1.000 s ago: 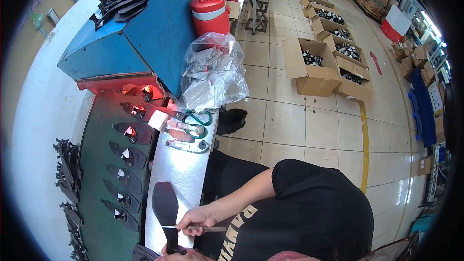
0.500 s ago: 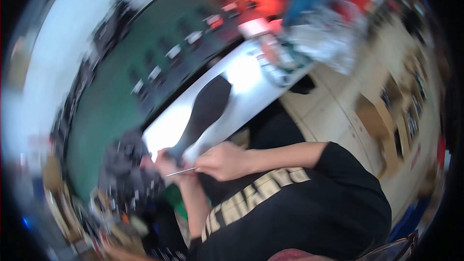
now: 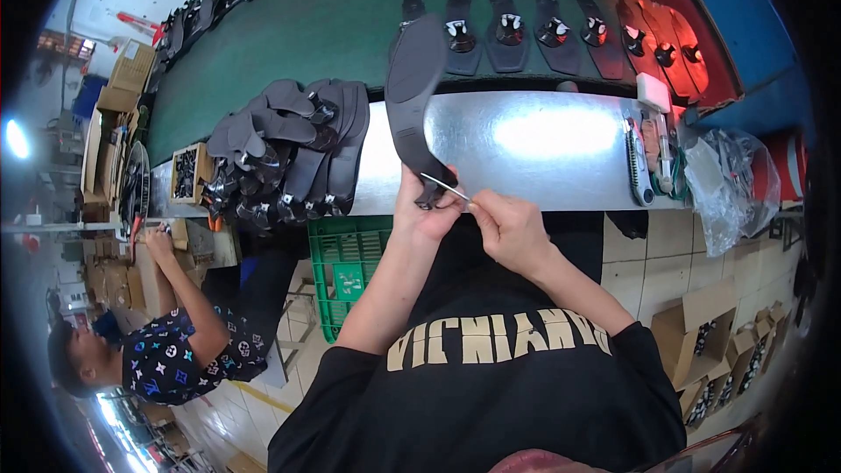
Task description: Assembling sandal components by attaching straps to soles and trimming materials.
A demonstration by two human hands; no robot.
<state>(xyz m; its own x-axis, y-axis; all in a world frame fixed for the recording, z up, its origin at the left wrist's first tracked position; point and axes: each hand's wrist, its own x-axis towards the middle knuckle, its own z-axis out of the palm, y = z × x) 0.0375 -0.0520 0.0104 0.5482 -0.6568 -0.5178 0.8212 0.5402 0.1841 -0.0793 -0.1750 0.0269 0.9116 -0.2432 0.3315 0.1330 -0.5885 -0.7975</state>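
My left hand [image 3: 426, 212] is closed round the near end of a dark grey sandal [image 3: 415, 66]. The sole's broad end points away from me, over the metal bench edge and up to the green surface. Pinched in my right hand [image 3: 513, 229] is a thin metal rod [image 3: 445, 185] whose tip lies against the held end of the sandal. My left fingers partly hide that end. A heap of similar dark sandals [image 3: 289, 136] lies on the left of the bench.
On the green surface [image 3: 289, 44] stands a row of sandals [image 3: 506, 31]. The shiny metal bench [image 3: 491, 171] carries tools and a utility knife [image 3: 639, 166] at its right. A plastic bag [image 3: 727, 184] hangs beside it; a green crate [image 3: 350, 258] sits below. A co-worker [image 3: 188, 333] works at left.
The view has swung from a tilted, blurred one to a level, sharper one. The sandal stays in my left hand and the rod in my right, its tip now at the sandal's held end.
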